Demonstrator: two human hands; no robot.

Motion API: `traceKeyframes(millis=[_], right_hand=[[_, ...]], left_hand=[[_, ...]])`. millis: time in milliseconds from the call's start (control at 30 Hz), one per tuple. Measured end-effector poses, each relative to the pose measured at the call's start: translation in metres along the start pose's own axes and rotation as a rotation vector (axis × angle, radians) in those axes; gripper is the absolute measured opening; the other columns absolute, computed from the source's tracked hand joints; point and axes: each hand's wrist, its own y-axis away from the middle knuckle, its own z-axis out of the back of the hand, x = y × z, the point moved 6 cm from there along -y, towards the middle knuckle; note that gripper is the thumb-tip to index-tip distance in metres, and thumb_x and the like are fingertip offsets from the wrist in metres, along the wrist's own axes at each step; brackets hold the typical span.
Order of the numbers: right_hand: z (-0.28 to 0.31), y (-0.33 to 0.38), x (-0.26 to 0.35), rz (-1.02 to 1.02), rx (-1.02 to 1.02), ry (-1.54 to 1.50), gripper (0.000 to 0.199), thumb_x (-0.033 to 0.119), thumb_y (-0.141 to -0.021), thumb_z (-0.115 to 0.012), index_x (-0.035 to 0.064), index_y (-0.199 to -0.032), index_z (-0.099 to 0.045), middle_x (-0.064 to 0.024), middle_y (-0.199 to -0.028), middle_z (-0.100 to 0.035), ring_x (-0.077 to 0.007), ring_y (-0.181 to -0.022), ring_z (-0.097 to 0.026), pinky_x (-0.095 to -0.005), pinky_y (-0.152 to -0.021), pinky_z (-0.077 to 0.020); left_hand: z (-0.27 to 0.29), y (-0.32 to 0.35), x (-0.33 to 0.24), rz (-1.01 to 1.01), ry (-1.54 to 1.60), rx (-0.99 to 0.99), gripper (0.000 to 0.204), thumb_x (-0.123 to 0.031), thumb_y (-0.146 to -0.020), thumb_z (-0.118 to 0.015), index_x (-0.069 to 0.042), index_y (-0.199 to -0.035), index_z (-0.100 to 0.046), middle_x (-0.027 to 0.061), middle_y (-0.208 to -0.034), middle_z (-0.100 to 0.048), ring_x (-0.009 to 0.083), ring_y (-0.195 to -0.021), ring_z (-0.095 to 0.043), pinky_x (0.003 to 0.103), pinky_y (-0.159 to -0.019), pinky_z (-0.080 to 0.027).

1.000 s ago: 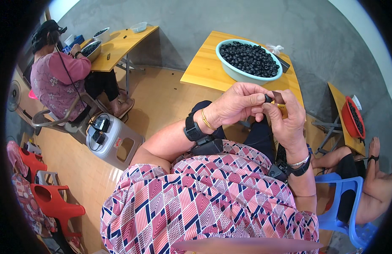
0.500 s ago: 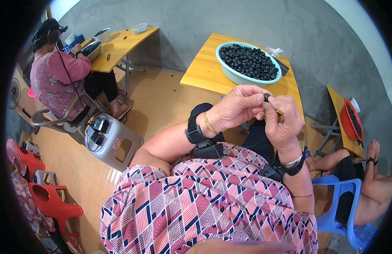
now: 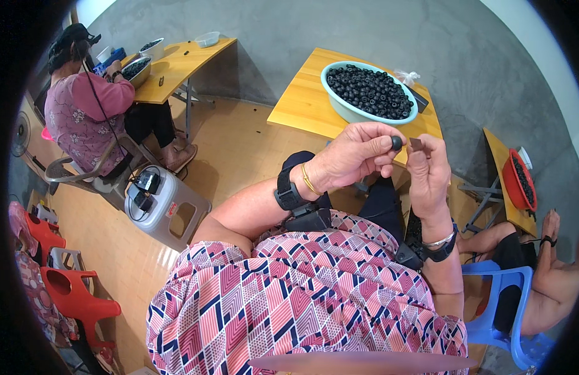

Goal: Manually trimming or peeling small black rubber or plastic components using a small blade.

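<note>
We are now holding our hands a little apart, where a moment ago they were pressed together, so the piece seems freed for checking. Our left hand (image 3: 355, 156) is pinching a small round black bead (image 3: 396, 142) at its fingertips, above the wooden table's (image 3: 302, 106) near edge; our right hand (image 3: 430, 175) is pinching a small dark flat piece (image 3: 416, 144) just beside it.

Left table: a seated person (image 3: 83, 112) working at bowls.
Floor: grey stool (image 3: 164, 206), red chairs (image 3: 77, 300).
Right: red basket (image 3: 517, 181).
</note>
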Motion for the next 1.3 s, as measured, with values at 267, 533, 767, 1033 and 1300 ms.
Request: traceKeyframes(millis=[267,533,767,1033,1300], right_hand=[[-0.005,-0.001,-0.008,-0.382,0.249,-0.182,0.018,0.015,-0.092,-0.045,-0.0004,-0.089,-0.054,-0.0042,-0.07,-0.056,-0.0083,-0.061,-0.053,-0.0215,-0.053,-0.0409],[-0.004,-0.006,-0.001,-0.357,0.24,-0.135,0.017,0.014,-0.091,-0.045,-0.0006,-0.089,-0.054,-0.0053,-0.068,-0.057,-0.0099,-0.061,-0.056,-0.0226,-0.053,-0.042],[-0.005,-0.001,-0.009,-0.338,0.224,-0.078,0.016,0.016,-0.091,-0.047,0.0026,-0.088,-0.054,0.005,-0.064,-0.041,-0.0025,-0.056,-0.034,-0.0188,-0.048,-0.0276],[-0.007,-0.001,-0.009,-0.383,0.248,-0.113,0.016,0.012,-0.09,-0.047,0.0003,-0.082,-0.053,-0.0064,-0.064,-0.052,-0.0107,-0.057,-0.046,-0.0255,-0.053,-0.0384],[-0.006,-0.003,-0.002,-0.311,0.245,-0.024,0.017,0.012,-0.09,-0.048,0.0001,-0.079,-0.052,-0.0077,-0.062,-0.05,-0.0133,-0.055,-0.047,-0.0266,-0.051,-0.0385]], left_hand=[[0.001,-0.002,0.0,-0.024,-0.06,0.019,0.019,-0.01,-0.088,-0.051,0.001,-0.102,-0.056,0.0017,-0.074,-0.05,0.0094,-0.063,-0.046,0.027,-0.06,-0.05],[0.001,-0.002,0.0,-0.032,-0.102,0.053,0.02,-0.012,-0.087,-0.052,0.001,-0.103,-0.056,0.0033,-0.079,-0.052,0.0098,-0.067,-0.048,0.027,-0.059,-0.047],[0.004,-0.001,0.001,-0.031,-0.13,0.02,0.019,-0.011,-0.088,-0.051,0.001,-0.103,-0.056,0.0034,-0.079,-0.052,0.0095,-0.066,-0.047,0.026,-0.059,-0.048],[0.005,0.0,0.0,-0.019,-0.121,0.008,0.02,-0.011,-0.088,-0.051,0.001,-0.103,-0.056,0.0033,-0.078,-0.052,0.0093,-0.064,-0.047,0.026,-0.059,-0.048],[0.003,0.0,0.001,-0.006,-0.112,0.007,0.02,-0.012,-0.087,-0.053,0.001,-0.102,-0.056,0.0029,-0.077,-0.052,0.0091,-0.064,-0.045,0.027,-0.059,-0.047]])
